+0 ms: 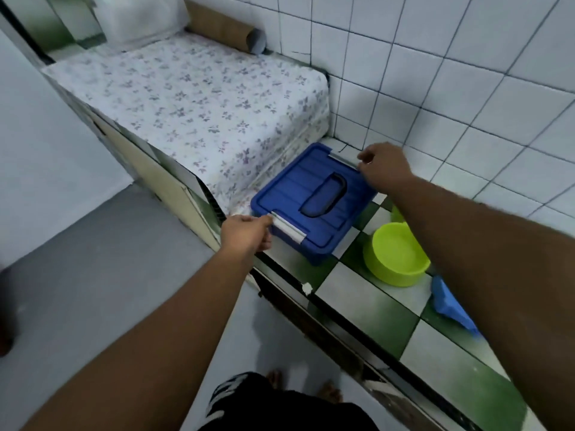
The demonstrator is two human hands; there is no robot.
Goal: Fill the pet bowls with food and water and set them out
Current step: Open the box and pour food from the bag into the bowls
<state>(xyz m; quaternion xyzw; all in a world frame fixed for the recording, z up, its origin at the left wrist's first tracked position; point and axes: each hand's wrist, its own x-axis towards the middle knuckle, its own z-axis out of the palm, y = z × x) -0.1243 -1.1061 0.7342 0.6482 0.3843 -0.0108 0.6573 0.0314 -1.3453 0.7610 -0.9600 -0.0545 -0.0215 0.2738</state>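
A blue lidded storage box [308, 194] with a recessed handle sits on the green-and-white tiled counter [351, 293]. My left hand [247, 233] pinches the grey latch [287, 228] on the box's near side. My right hand [384, 166] grips the grey latch [343, 159] on its far side. An empty lime-green pet bowl [396, 255] stands on the counter just right of the box. A second green bowl [396, 214] shows behind it, mostly hidden by my right forearm.
A blue cloth or bag [451, 306] lies on the counter right of the bowl. A floral-covered raised surface [193, 104] adjoins the box on the left, with a cardboard tube [230, 29] at its back. White tiled wall behind; my bare feet on the floor [280, 343] below.
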